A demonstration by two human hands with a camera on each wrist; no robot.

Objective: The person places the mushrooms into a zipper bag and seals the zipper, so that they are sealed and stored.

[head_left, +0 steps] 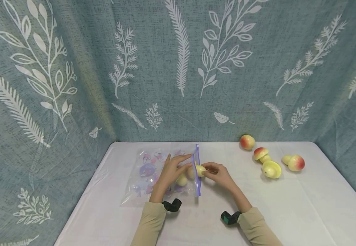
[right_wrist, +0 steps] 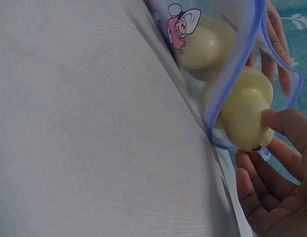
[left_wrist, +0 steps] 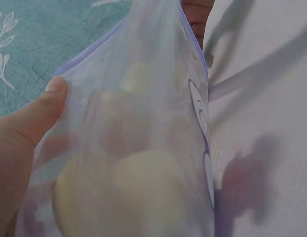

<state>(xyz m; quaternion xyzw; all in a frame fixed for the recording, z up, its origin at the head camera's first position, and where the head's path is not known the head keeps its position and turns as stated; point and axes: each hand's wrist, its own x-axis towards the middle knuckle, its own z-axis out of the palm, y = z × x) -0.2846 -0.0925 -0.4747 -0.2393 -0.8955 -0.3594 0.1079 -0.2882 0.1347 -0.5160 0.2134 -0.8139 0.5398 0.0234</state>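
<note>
Toy mushroom (right_wrist: 246,113), likely light, firm and slick, is being pinched by the right hand (head_left: 219,174) at its stem (right_wrist: 244,131), presumably the best hold, in the mouth of the bag (head_left: 148,170), steadied by the left hand's (head_left: 172,169) spread fingers.

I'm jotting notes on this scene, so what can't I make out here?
Left wrist view: the count of yellow pieces inside the bag, blurred by its cloudy plastic.
Left wrist view: most of the right hand, hidden by the bag and the top edge.
Right wrist view: part of the left hand, behind the bag and cut off by the top edge.
Head view: details of the bag's printed figures, too small.
</note>
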